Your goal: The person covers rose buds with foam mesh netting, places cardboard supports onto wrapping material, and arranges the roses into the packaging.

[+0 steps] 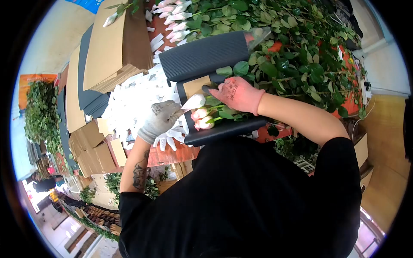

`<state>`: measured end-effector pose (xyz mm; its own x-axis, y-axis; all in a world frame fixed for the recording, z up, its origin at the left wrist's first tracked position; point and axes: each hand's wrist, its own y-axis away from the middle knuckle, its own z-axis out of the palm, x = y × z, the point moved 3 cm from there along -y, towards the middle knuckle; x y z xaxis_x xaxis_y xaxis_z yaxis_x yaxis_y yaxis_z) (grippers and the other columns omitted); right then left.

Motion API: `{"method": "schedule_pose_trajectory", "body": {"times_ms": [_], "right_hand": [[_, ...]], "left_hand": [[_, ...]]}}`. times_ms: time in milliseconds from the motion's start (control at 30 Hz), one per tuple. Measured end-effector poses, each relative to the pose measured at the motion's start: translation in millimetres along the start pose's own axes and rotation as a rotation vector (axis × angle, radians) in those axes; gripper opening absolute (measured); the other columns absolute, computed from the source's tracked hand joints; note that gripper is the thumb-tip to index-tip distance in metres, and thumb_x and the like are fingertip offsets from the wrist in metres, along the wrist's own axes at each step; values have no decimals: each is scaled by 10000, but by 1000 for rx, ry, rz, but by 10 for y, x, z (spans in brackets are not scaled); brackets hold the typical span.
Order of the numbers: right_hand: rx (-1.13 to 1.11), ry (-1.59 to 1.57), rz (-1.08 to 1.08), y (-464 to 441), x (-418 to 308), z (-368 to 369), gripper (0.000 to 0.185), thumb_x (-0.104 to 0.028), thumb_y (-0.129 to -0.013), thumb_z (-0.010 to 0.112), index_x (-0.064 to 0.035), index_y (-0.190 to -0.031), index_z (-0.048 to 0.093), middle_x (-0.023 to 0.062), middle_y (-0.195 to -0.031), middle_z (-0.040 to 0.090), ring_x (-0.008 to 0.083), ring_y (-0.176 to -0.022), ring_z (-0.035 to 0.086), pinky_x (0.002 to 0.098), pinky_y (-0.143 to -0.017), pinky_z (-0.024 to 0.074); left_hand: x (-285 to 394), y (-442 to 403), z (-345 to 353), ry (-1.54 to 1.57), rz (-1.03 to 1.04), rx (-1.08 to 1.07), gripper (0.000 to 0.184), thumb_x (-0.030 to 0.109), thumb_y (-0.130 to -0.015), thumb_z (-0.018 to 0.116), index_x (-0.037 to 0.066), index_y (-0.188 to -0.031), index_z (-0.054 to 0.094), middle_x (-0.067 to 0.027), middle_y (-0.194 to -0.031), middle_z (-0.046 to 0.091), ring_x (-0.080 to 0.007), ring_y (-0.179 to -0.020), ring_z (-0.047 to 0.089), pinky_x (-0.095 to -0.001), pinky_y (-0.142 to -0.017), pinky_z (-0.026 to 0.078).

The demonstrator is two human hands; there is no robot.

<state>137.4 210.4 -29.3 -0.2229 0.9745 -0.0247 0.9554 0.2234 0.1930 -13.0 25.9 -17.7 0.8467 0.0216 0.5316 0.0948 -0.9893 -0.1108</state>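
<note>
My left hand [161,118], in a grey glove, has its fingers closed on the narrow end of a white bud sleeve [194,102]. The sleeve covers the head of a rose whose stem runs right, towards my other hand. My right hand [238,93], in a pink glove with a dark fingertip, is curled over that stem; its grip is partly hidden. Just below the sleeved bud, pale pink roses [202,118] lie on a black sheet [226,130] with green leaves around them. A piece of brown cardboard [196,86] lies above the sleeved bud.
A black corrugated pad [204,55] lies beyond my hands. White sleeves [135,101] are heaped on the left, beside stacked cardboard [114,47]. Leafy rose stems [292,64] cover the right and far side, with several sleeved buds [176,19] at the top. The red table [174,158] shows in front.
</note>
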Motion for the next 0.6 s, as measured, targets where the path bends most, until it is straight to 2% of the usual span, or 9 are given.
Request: {"method": "schedule_pose_trajectory", "body": {"times_ms": [100,167,233,267,367,433,500,533,600], "right_hand": [[-122,-11,30,-30,5,-21,478,-80,-847,455,-79,-1325,458,53,-853,608,203,-815,622,318,-693,493],[-84,-8,25,-21,53,54,469,-84,-864,443,-88,-1333,450,58,-894,620,207,-853,632,317,-704,505],[-104,-20,16,-16,56,34,464,-93,-872,430,-102,-1336,449,55,-908,621,203,-858,633,316,-717,507],[-105,-27,40,-46,35,36,462,-106,-877,419,-119,-1338,450,51,-915,622,204,-855,633,325,-705,497],[-11,-37,-11,-31,31,39,464,-106,-869,422,-119,-1332,455,44,-908,621,201,-848,630,330,-712,473],[38,8,16,-35,32,71,486,-111,-834,451,-102,-1320,460,17,-797,563,175,-787,583,305,-725,435],[180,177,-64,34,24,101,460,-112,-879,409,-99,-1338,440,30,-833,608,194,-807,610,320,-684,440],[178,191,-87,17,26,107,460,-112,-879,409,-99,-1338,440,30,-833,608,194,-807,610,320,-684,440],[99,200,-41,1,61,82,482,-116,-863,428,-117,-1345,443,4,-766,562,177,-750,575,325,-649,414]], "left_hand": [[-94,87,-88,-26,-11,-35,137,172,-842,626,38,-814,612,-110,-691,570,-302,-632,581,-379,-568,456],[-330,299,-239,-37,-157,8,166,184,-857,598,23,-887,627,-138,-779,617,-315,-719,613,-383,-642,481],[-548,508,-425,-166,-422,-129,255,221,-872,571,16,-1009,634,-167,-927,651,-336,-867,629,-398,-765,495],[-517,573,-491,-265,-429,-122,327,253,-875,558,24,-1099,622,-179,-1038,645,-352,-985,608,-408,-866,477],[152,310,-652,-198,-377,-18,403,231,-848,585,42,-1203,562,-162,-1192,591,-313,-946,633,-392,-838,495],[680,55,-486,70,-221,-96,453,305,-863,566,47,-1234,541,-141,-1246,564,-292,-907,647,-375,-798,507],[903,-35,-117,-61,-105,-104,482,403,-881,521,50,-1205,568,-116,-1191,598,-282,-883,649,-364,-766,508],[923,-16,-119,-60,-121,-81,482,403,-881,521,50,-1205,568,-116,-1191,598,-282,-883,649,-364,-766,508],[911,5,-18,-18,-261,-382,509,417,-860,558,67,-1229,558,-140,-1241,567,-261,-967,636,-352,-788,504]]}}
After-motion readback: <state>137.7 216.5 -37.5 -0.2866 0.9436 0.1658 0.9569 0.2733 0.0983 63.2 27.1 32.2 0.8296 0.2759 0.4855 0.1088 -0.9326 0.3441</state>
